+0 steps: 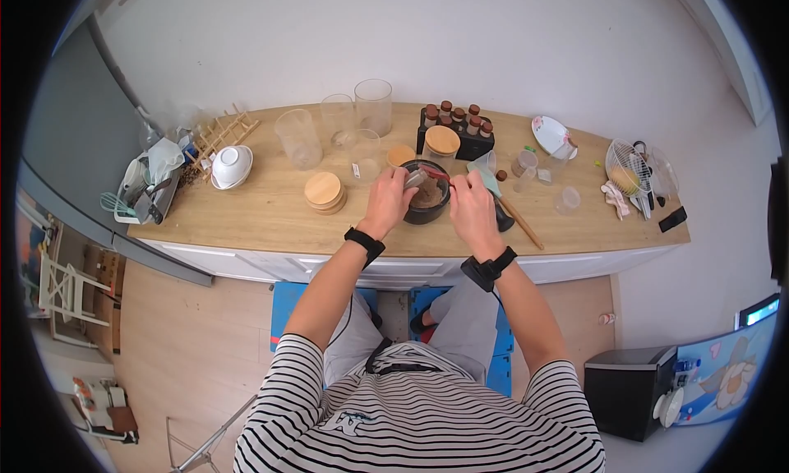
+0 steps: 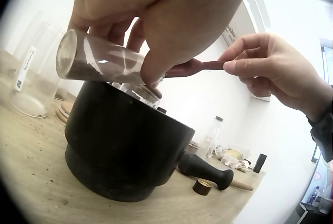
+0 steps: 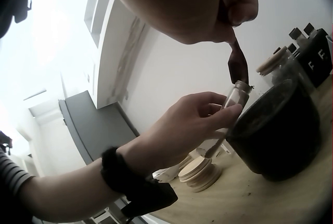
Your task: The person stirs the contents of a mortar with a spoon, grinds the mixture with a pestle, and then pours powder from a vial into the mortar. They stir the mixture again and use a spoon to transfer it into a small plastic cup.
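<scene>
In the head view a black mortar (image 1: 425,217) with brown powder inside stands near the counter's front edge. My left hand (image 1: 388,202) holds a small glass vial (image 2: 99,57) tilted above the mortar's rim, with dark powder along its lower side. My right hand (image 1: 477,214) pinches the thin handle of a dark red scoop (image 3: 238,68). Its blade meets the vial's mouth in the right wrist view. Beside the mortar lie a black pestle (image 2: 205,171) and a small brown cap (image 2: 202,186).
Behind the mortar are a black rack (image 1: 460,147) of brown-capped vials and a wood-lidded jar (image 1: 441,147). Several clear glass containers (image 1: 374,107) and stacked wooden lids (image 1: 325,191) stand left. A wooden-handled spatula (image 1: 522,220) lies right, a wire basket (image 1: 629,165) farther off.
</scene>
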Tool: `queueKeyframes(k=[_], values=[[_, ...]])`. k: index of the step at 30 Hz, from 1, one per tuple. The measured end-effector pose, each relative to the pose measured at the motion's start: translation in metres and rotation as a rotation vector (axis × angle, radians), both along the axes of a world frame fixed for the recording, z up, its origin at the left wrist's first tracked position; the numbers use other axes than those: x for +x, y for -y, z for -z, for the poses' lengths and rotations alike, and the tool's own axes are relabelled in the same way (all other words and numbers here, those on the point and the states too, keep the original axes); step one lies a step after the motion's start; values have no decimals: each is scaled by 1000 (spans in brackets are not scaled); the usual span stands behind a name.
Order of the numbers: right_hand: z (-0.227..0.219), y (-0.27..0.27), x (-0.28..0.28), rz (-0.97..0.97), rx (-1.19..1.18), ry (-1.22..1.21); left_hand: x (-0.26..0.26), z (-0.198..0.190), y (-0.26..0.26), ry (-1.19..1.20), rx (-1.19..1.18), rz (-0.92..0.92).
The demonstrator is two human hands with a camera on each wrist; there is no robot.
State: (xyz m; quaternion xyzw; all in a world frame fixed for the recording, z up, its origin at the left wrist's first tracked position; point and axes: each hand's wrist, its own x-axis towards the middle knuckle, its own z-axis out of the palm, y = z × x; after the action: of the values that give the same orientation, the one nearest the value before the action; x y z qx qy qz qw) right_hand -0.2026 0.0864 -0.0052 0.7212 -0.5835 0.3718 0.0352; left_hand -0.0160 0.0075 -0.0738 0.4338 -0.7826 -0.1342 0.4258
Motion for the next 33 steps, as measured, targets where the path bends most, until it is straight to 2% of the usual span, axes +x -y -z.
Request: queueKeyframes(k=[9,13,16,22,27,33], values=[[-1,-1,1,30,-7,12,1,1,1,-4,14,-3],[12,10,-11,86,-32,82,3,3,2,3,27,-24],[21,16,-27,58,26,115,8,5,5,-134,145,-14],[27,18,-35,8,68,53,9,-10,7,-112,244,-18],[32,31,-35,11,102,-39,0,-18,9,-11,122,-88],[44,49,-32,-16,38,-172,4,-4,12,8,30,-96]])
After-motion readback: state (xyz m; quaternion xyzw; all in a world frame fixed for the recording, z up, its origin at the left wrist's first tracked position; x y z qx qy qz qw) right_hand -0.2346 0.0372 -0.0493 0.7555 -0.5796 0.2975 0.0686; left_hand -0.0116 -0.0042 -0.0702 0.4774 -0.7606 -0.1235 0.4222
